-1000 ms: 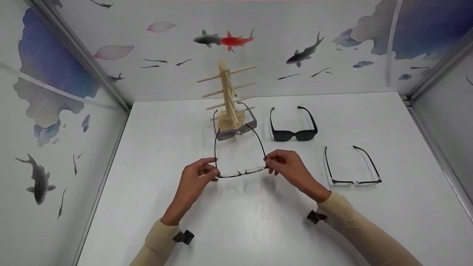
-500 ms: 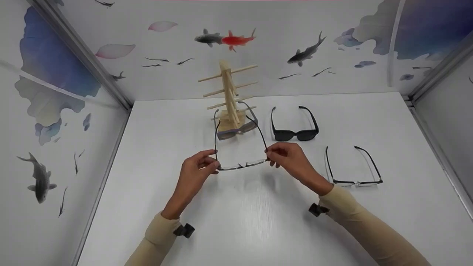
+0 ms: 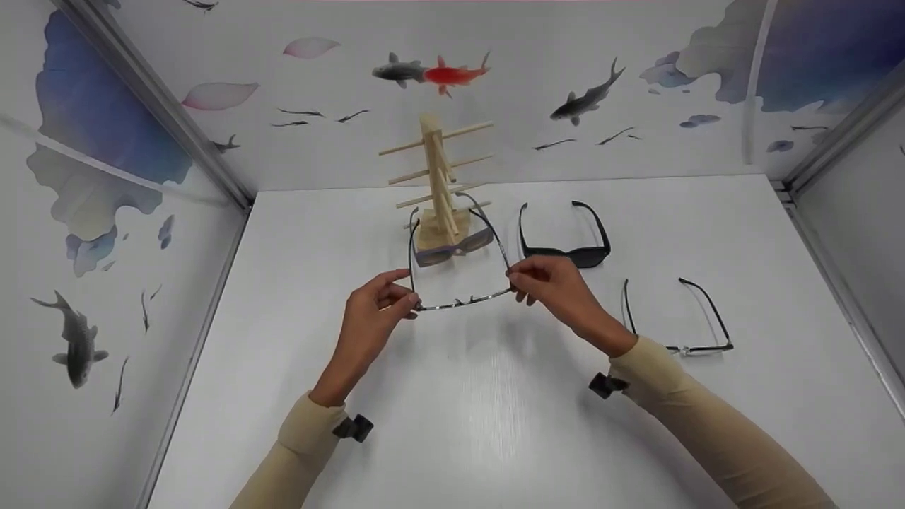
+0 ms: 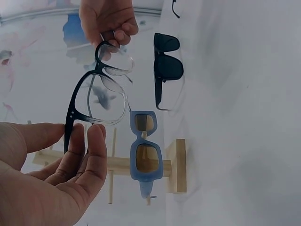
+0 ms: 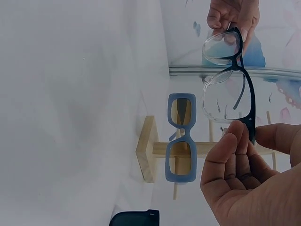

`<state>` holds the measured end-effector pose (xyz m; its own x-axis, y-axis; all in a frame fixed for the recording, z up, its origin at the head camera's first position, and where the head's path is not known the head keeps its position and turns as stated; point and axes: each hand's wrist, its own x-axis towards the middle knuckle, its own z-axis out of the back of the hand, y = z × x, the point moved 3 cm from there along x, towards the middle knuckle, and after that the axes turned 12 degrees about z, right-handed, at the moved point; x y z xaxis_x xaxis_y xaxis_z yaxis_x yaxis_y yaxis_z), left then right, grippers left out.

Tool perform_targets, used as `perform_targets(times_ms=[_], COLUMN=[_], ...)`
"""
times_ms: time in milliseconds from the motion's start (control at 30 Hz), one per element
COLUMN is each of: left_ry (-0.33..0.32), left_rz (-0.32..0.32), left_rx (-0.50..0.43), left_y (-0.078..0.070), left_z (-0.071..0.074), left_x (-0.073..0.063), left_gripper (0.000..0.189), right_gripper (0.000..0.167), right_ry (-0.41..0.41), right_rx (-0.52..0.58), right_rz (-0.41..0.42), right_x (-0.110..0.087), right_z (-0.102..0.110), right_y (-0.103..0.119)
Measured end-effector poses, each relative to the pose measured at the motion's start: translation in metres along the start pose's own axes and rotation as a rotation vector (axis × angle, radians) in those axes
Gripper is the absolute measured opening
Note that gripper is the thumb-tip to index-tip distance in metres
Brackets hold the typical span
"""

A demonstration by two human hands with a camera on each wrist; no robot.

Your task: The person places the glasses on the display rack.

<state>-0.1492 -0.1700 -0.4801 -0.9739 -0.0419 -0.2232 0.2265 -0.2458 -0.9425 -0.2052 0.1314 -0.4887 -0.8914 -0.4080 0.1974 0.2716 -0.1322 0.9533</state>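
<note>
A pair of eyeglasses (image 3: 461, 303) with clear lenses and a dark upper rim hangs above the table between my hands, temples unfolded and pointing away from me. My left hand (image 3: 373, 311) pinches its left hinge corner between thumb and fingers. At the opposite corner my right hand (image 3: 558, 293) pinches the frame the same way. Just beyond stands a wooden display rack (image 3: 437, 180) with several rows of pegs. Blue-framed sunglasses (image 4: 146, 157) with brownish lenses sit on its lowest pegs. In the head view, the held temples overlap these sunglasses.
Black sunglasses (image 3: 587, 256) lie unfolded right of the rack, partly behind my right hand. Farther right on the white table (image 3: 452, 438) is another pair of clear eyeglasses (image 3: 710, 347), partly covered by my right forearm. Printed walls (image 3: 311, 155) enclose the back and sides.
Both hands have carried the eyeglasses forward, toward the rack, with the grip unchanged. The rack, the blue sunglasses and the other two pairs have stayed in place.
</note>
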Motion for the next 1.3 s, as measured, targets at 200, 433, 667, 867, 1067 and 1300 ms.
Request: perform_targets(times_ms=[200,433,667,867,1067,1300], left_ry=[-0.007,0.001,-0.006,-0.018,-0.023,-0.025], left_rz=[-0.008,-0.035,-0.04,-0.035,-0.034,-0.032], left_rx=[-0.02,-0.033,-0.049,-0.075,-0.098,-0.093], left_y=[-0.004,-0.009,-0.011,-0.011,-0.012,-0.016], left_z=[0.0,0.0,0.001,0.001,0.001,0.004], left_x=[0.006,0.01,0.016,0.021,0.028,0.035], left_gripper=[0.051,0.055,0.055,0.053,0.052,0.052], right_gripper=[0.021,0.02,0.02,0.021,0.023,0.022], right_ry=[-0.012,-0.024,-0.034,-0.046,-0.058,-0.093], right_rx=[0.014,0.0,0.024,0.043,0.042,0.052], right_rz=[-0.023,-0.033,-0.053,-0.073,-0.069,-0.098], right_x=[0.008,0.017,0.027,0.038,0.046,0.053], right_z=[0.002,0.005,0.006,0.007,0.009,0.008], right_y=[0.001,0.003,0.004,0.002,-0.001,0.001])
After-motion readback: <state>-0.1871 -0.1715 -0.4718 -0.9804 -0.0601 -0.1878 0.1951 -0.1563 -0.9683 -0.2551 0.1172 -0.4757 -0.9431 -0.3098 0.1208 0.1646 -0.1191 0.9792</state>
